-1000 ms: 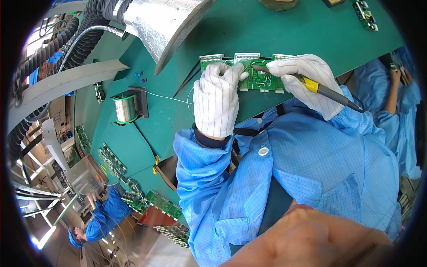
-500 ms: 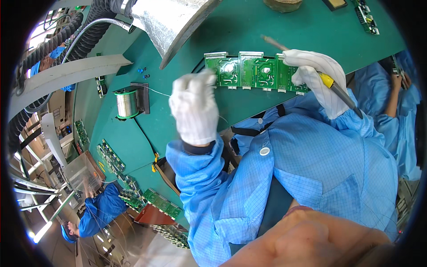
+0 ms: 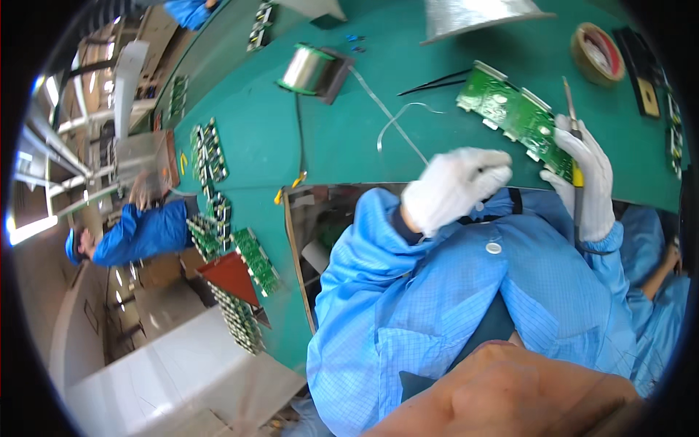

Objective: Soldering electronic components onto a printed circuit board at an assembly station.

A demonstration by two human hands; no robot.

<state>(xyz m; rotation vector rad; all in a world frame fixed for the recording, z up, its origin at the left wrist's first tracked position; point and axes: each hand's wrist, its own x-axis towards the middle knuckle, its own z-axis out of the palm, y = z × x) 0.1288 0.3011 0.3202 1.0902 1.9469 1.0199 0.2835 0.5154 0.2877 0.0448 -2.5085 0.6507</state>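
Observation:
My right hand (image 3: 591,178), in a white glove, is closed around a soldering iron (image 3: 577,176) with a yellow band; its tip points away from me. The same hand's thumb side meets the near right end of a green circuit board (image 3: 513,109), which lies at a slant. My left hand (image 3: 459,188), also gloved, is held near my chest with its fingers curled. Solder wire (image 3: 389,115) runs to it from a spool (image 3: 307,71); the grip itself is partly hidden. Black tweezers (image 3: 435,84) lie against the board's far left side.
A silver hood (image 3: 477,16) hangs over the far edge. A tape roll (image 3: 597,54) stands at the far right. More circuit boards (image 3: 210,153) line the left side. A co-worker in blue (image 3: 145,233) sits at left; another person's sleeve (image 3: 641,251) is at right.
The view has turned, shifting the bench in the picture. My left hand has drawn back from the board toward my chest. The soldering iron's tip has swung from pointing left to pointing away.

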